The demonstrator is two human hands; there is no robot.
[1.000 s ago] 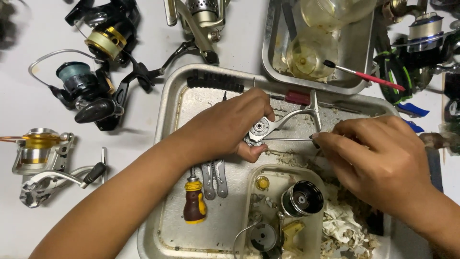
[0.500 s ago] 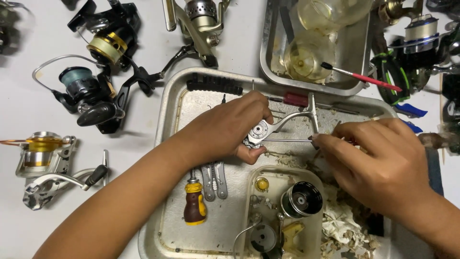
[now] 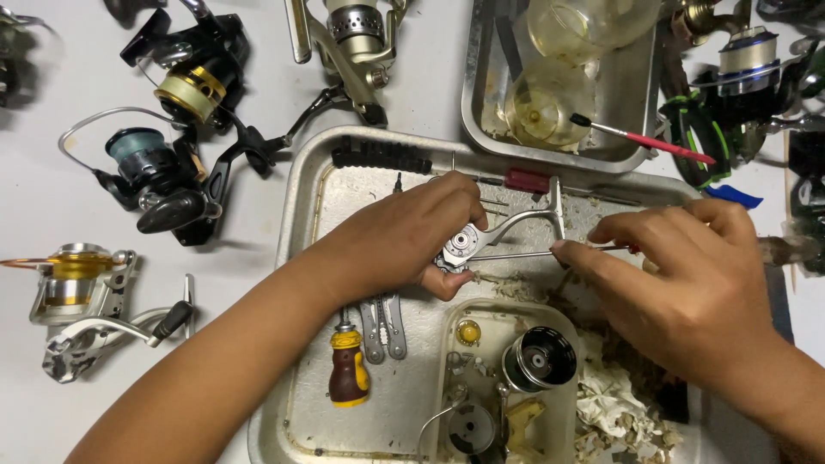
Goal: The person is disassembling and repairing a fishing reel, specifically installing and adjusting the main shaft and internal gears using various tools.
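White bench, metal tray [image 3: 302, 223]: my left hand [image 3: 404, 236] clamps the reel body [image 3: 460, 247] over it, right hand [image 3: 687, 275] fingers pinching a thin rod [image 3: 516, 254]; stiff, probably greasy metal, best gripped by its frame.

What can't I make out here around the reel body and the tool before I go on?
Head view only:
- Reel body: its left side is hidden under the left hand.
- Thin tool: its handle end is covered by the right hand; its tip at the reel body is too small to tell.
- Small parts in the inner tray: too small to identify, and cut off by the bottom edge.
- Right forearm: cut off by the frame corner.
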